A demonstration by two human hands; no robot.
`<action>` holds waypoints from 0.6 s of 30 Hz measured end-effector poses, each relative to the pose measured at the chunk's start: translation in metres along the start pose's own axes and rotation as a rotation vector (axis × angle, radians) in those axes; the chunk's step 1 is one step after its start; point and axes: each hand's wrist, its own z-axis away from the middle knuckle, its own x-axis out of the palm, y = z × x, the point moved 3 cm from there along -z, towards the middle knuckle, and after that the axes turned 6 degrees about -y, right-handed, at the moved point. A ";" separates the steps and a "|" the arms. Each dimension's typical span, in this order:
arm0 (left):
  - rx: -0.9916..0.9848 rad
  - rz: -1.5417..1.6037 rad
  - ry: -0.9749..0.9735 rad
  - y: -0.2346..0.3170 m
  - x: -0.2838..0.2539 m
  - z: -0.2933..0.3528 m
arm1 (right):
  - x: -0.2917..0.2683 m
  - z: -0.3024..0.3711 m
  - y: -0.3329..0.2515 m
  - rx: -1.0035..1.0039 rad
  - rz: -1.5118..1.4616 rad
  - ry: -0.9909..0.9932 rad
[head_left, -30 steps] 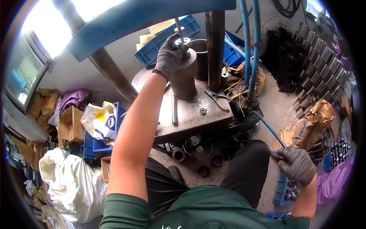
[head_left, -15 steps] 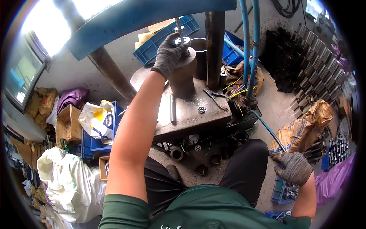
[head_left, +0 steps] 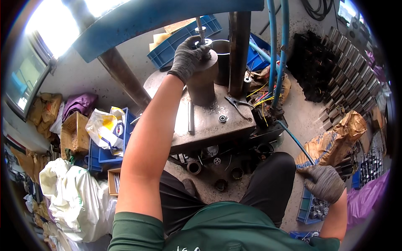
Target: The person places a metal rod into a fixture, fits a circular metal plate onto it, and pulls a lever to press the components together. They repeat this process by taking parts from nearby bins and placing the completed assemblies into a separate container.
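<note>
My left hand (head_left: 188,58), in a grey knit glove, is closed round a round metal part (head_left: 204,42) with a bright flange. That part sits atop an upright grey metal cylinder (head_left: 202,79), and a slim steel rod (head_left: 199,25) stands over it, reaching down to the flange. The cylinder rests on a worn metal press table (head_left: 176,129). Off to the right, my gloved right hand (head_left: 325,183) grips the end of a thin blue lever (head_left: 295,142); the grip itself is partly hidden by the glove.
On the table lie a metal bar (head_left: 191,119), pliers (head_left: 239,106), a small bearing (head_left: 222,119) and several small rings. A dark press column (head_left: 238,54) and a blue crossbeam (head_left: 167,21) frame the work. Blue hoses (head_left: 272,54) hang right; stacked metal cylinders (head_left: 347,71) stand behind.
The whole view has shifted very slightly. Both hands keep their holds, and the parts on the table lie as before.
</note>
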 end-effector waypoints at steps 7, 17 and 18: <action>0.009 -0.024 0.006 0.000 -0.003 0.002 | -0.026 -0.006 -0.005 0.024 -0.134 0.219; -0.013 0.106 -0.070 -0.012 -0.013 -0.009 | -0.120 -0.079 0.029 -0.335 -0.054 1.203; -0.030 0.127 -0.065 -0.013 -0.014 -0.008 | -0.133 -0.091 0.025 -0.322 -0.047 1.173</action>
